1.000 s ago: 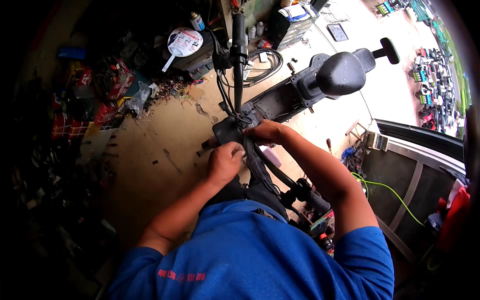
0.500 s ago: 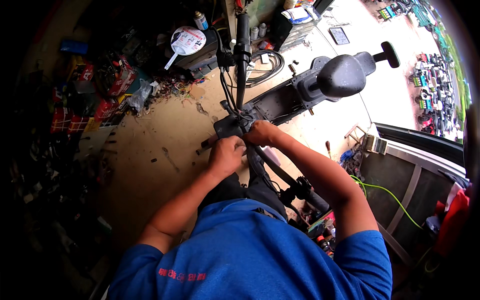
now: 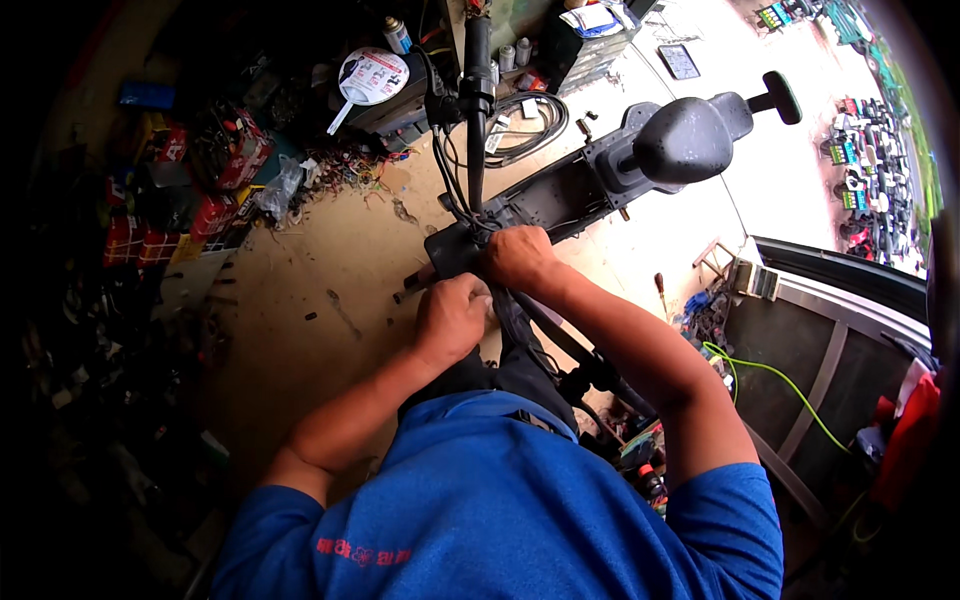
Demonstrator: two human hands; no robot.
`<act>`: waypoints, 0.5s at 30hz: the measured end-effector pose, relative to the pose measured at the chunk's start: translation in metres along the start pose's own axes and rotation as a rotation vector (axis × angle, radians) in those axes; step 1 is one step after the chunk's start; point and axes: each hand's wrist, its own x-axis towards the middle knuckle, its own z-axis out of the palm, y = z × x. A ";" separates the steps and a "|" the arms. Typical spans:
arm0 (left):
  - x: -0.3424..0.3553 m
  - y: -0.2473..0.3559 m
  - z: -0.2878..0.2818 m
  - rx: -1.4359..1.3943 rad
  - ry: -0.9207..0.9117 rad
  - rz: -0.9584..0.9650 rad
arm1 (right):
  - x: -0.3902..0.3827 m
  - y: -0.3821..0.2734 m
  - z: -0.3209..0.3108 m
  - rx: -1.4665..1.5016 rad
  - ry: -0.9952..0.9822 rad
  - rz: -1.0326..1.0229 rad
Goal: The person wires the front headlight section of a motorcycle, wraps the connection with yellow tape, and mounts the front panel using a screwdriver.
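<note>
An electric bike with a black frame (image 3: 560,200), a dark seat (image 3: 684,140) and a wide handlebar (image 3: 478,150) stands in front of me. Both my hands are at the middle of the handlebar, by the dark front panel (image 3: 452,250). Low beside that panel, my left hand (image 3: 455,312) is closed with fingertips pinched; what they hold, if anything, is too small to name. My right hand (image 3: 520,258) is curled over the handlebar's centre, next to the cables. Its fingertips are hidden behind the back of the hand.
Red boxes (image 3: 240,150) and loose wires (image 3: 335,178) lie along the left. A white fan (image 3: 372,78) and spray can (image 3: 397,36) sit at the back. A coiled black cable (image 3: 540,125) lies behind the handlebar. At right are a screwdriver (image 3: 660,290) and a green hose (image 3: 780,378).
My right hand has turned over and shifted slightly down at the handlebar's centre, hiding its fingers more. My left hand stays nearly in place, pinched. The bike shifts slightly in view.
</note>
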 end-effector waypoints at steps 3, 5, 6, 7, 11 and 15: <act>0.003 -0.002 -0.003 -0.017 -0.052 -0.044 | 0.001 -0.002 -0.004 -0.005 -0.025 0.012; 0.008 0.000 -0.008 0.076 -0.106 0.014 | -0.004 -0.002 -0.007 0.048 -0.033 0.055; 0.011 0.001 -0.012 0.166 -0.131 0.085 | -0.004 -0.001 -0.006 0.053 -0.046 0.048; 0.014 0.002 -0.014 0.256 -0.156 0.156 | -0.003 0.001 -0.003 0.058 -0.060 0.041; 0.026 -0.002 -0.022 0.301 -0.262 0.271 | -0.002 0.004 -0.002 0.017 -0.045 0.012; 0.037 -0.009 -0.028 0.342 -0.372 0.411 | -0.005 0.002 -0.001 0.097 -0.015 0.099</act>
